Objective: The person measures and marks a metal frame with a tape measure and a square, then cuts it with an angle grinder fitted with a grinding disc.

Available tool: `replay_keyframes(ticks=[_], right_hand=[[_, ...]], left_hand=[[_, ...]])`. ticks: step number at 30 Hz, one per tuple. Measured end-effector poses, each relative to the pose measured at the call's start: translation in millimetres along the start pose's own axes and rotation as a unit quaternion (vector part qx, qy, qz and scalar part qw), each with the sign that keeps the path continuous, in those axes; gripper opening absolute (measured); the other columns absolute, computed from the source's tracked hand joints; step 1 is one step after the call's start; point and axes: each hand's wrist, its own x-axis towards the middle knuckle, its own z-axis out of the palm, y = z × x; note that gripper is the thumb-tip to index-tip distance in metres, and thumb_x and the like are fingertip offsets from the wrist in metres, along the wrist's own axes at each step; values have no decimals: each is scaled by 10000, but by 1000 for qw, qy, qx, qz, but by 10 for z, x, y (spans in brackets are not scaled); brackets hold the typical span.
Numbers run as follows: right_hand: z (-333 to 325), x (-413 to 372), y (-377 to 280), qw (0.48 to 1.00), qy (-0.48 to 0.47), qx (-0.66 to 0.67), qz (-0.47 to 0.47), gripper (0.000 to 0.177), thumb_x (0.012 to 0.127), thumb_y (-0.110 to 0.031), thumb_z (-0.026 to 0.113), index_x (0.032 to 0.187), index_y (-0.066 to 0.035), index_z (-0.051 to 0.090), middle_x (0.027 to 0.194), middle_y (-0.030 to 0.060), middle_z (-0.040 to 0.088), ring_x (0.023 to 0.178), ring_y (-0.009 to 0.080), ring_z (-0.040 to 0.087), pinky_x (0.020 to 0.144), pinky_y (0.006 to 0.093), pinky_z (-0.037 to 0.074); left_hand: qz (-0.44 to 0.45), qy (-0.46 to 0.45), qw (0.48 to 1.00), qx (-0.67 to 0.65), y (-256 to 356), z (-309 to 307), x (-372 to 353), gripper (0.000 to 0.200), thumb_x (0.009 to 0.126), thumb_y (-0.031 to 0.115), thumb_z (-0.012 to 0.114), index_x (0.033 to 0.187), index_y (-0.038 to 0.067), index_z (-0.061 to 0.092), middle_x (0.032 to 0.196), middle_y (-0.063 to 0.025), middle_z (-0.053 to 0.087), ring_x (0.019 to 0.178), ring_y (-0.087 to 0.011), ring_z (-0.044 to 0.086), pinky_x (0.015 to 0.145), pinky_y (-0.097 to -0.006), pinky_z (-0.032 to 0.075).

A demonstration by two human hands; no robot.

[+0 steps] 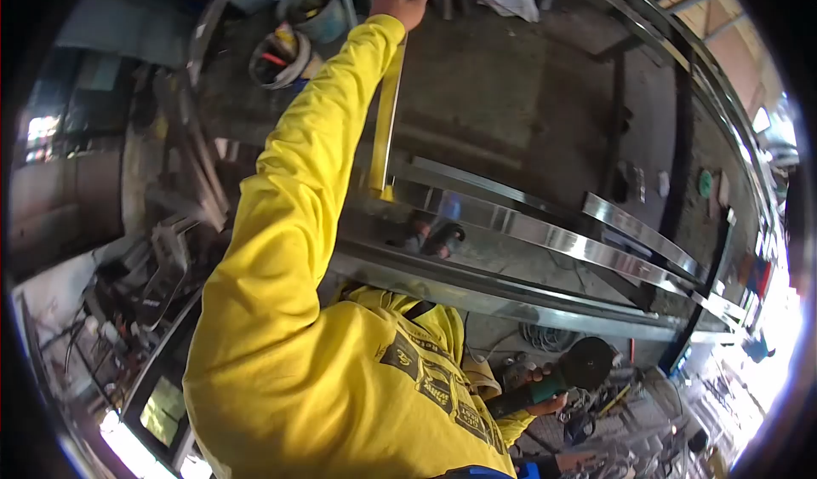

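My left arm, in a yellow sleeve, stretches out to the far top of the head view. At its end my left hand [397, 6] is closed around the far part of a shiny metal bar [388, 126], which mirrors the yellow sleeve. The bar's near end meets a long polished metal bar [528, 228] at a corner. Low on the right, my right hand [549, 402] wraps round the body of a green and black angle grinder [545, 387]. Its dark round disc faces up, beside the work and apart from the bars.
Another long metal rail [494, 298] runs across in front of my body. Two buckets [279, 57] with tools stand at the upper left. Scrap and frames [166, 275] crowd the left side. A coiled cable [545, 336] lies near the grinder, with cluttered tools at lower right.
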Motion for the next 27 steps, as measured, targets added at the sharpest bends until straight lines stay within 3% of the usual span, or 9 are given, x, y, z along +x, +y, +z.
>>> replay_keyframes(ticks=[1,3,4,10,13,17,21,23,27], right_hand=[[-7,107,55,1000,-14,20,16,618,955,-514,561,1366,-56,505,1204,195,549,956,302,582,832,451,481],[64,201,196,996,-46,57,52,628,945,-513,586,1372,-60,497,1205,190,538,945,297,571,818,442,468],[30,310,204,993,-66,68,65,635,942,-512,594,1377,-61,492,1203,190,538,943,296,570,813,439,464],[352,567,575,979,-161,73,105,851,941,-466,639,1560,-66,214,1174,187,534,920,274,572,795,429,467],[573,514,843,982,-146,60,106,962,947,-442,643,1643,-71,91,1172,187,531,917,266,576,797,429,478],[1045,405,1357,984,-141,68,87,866,952,-481,625,1597,-57,231,1183,197,529,913,283,578,794,440,481],[1408,310,1732,987,-132,31,86,827,954,-500,614,1565,-53,280,1185,200,531,914,293,581,794,448,486],[1546,212,1834,988,-129,8,83,809,956,-509,609,1549,-51,305,1187,201,531,914,297,583,794,452,489],[1703,82,1965,987,-142,-28,64,777,958,-528,597,1517,-47,354,1189,204,533,916,307,585,795,460,494]], left_hand=[[-11,-25,1000,-4,-287,-276,162,674,925,540,624,1393,57,574,1268,-231,693,1211,-410,646,1025,-468,506],[122,180,974,56,-887,-709,299,516,938,526,636,1170,65,636,1043,-194,733,1042,-395,698,897,-478,534],[118,121,981,95,-745,-1050,202,445,955,502,643,939,66,557,834,-160,676,842,-381,686,769,-483,517],[101,219,970,31,-1140,-2193,162,450,955,462,664,867,55,495,756,-160,615,756,-368,655,710,-477,486],[61,204,977,21,-1456,-2421,359,472,946,491,666,875,53,505,772,-161,626,756,-382,650,725,-474,489],[77,209,970,101,-1883,-2546,689,774,1004,546,559,1513,-30,466,1468,-308,543,1409,-449,479,1178,-469,376],[1,128,989,-68,-2148,-2303,765,802,997,573,576,1527,-18,460,1535,-272,496,1466,-441,412,1217,-447,328],[149,264,952,-28,-2430,-1990,923,553,937,518,665,1210,38,656,1089,-245,718,1044,-435,687,901,-486,530],[46,147,986,-58,-2201,-1772,819,697,953,474,604,1443,-16,534,1229,-291,688,1121,-453,670,999,-487,531]])
